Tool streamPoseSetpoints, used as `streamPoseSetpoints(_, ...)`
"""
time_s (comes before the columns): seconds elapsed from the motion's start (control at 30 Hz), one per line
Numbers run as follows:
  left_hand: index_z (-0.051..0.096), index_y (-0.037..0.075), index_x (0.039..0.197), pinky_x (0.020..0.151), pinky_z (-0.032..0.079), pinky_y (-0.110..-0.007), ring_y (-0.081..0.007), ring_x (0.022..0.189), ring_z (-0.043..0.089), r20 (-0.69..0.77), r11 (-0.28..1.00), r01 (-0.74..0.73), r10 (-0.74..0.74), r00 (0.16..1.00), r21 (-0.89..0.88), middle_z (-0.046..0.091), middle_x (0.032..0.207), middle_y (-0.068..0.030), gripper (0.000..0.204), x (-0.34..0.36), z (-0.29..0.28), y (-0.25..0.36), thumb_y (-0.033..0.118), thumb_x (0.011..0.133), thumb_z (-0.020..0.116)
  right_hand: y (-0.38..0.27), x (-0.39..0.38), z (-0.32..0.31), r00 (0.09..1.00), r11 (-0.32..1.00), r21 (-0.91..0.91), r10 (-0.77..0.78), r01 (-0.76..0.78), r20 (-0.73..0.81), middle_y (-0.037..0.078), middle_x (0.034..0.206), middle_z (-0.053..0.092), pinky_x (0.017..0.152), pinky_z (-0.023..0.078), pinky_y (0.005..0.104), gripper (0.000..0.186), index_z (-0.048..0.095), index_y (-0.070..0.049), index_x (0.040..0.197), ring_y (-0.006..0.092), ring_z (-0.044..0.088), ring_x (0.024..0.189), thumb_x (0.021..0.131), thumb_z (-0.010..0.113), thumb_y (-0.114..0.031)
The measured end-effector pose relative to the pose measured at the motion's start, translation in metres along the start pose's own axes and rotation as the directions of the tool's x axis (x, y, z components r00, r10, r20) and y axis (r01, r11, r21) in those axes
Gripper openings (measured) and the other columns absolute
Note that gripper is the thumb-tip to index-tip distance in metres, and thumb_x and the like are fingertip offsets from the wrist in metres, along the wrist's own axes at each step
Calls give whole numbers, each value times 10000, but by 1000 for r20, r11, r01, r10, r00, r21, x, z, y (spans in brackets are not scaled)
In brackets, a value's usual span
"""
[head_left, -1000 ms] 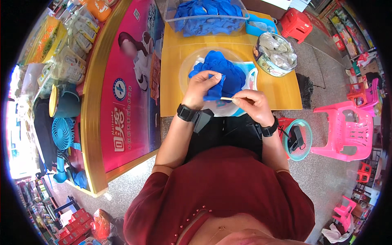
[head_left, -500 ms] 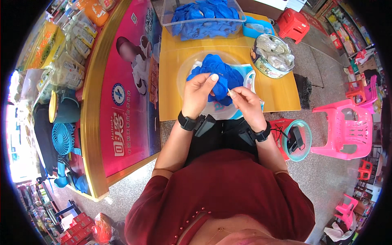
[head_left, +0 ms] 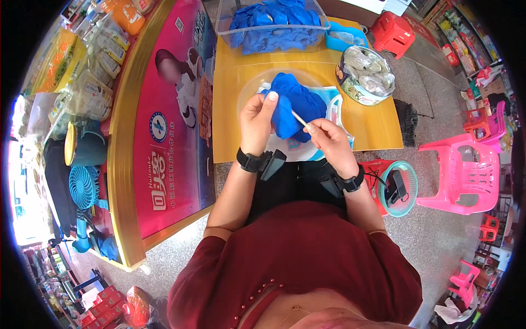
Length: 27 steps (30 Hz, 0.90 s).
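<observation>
My left hand (head_left: 256, 123) is closed on a blue fabric piece (head_left: 285, 118), thumb on its upper left edge. My right hand (head_left: 334, 143) pinches a thin pale stick (head_left: 300, 120), slanted up-left against that piece. Both hands are over a pile of similar blue pieces (head_left: 290, 85), which lies on a white-and-light-blue bag or sheet (head_left: 335, 112) inside a translucent round tray (head_left: 246, 88) on a yellow tabletop (head_left: 230, 71).
At the table's back are a clear bin (head_left: 222, 24) of blue pieces, a small blue container (head_left: 334, 43) and a round tin (head_left: 359, 93) holding grey bags. A counter (head_left: 126, 181) borders the left. A pink chair (head_left: 471, 181) and a mesh basket (head_left: 400, 205) stand right.
My left hand has shifted left with the blue piece. The stick, earlier level and then mostly hidden, now slants up-left from my right hand, which sits slightly lower than at first.
</observation>
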<state>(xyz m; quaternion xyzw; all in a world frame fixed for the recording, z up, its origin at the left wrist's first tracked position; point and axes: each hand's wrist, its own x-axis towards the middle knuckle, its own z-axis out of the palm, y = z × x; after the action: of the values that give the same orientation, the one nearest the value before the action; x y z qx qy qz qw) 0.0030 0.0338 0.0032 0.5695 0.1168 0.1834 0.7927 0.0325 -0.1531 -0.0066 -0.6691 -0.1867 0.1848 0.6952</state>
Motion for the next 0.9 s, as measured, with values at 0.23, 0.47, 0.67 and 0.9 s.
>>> streamPoseSetpoints(0.23,603,45,722,545,399,-186,-23,610,503,86,998,-19,13,996,61,601,679,29,191,-1,6,-10,133,841,724,5,-2,3,998,979,-204,24,-13,50,-28,696,533,528,341,203,139,639,-24,927,30,424,614,922,616,-160)
streamPoseSetpoints(0.47,602,43,677,515,360,-191,-19,584,446,90,985,-33,18,996,171,545,633,57,222,-1,5,-12,124,783,780,2,-2,1,999,986,-165,40,-36,21,-35,698,540,530,342,196,148,647,-11,938,26,424,611,929,605,-153)
streamPoseSetpoints(0.67,604,46,677,508,340,-186,-11,582,421,37,991,-27,22,999,132,528,632,72,223,-2,7,-8,128,776,787,11,-3,15,999,999,-41,33,-34,-19,-50,655,479,513,312,201,198,644,-18,927,28,403,584,959,560,-195)
streamPoseSetpoints(0.9,619,37,729,521,373,-184,-16,591,462,36,996,-36,33,999,85,569,678,56,186,-1,7,-9,138,822,745,-4,-1,9,993,990,76,120,-120,6,-54,615,412,463,229,188,237,611,-23,951,16,322,519,974,533,-245)
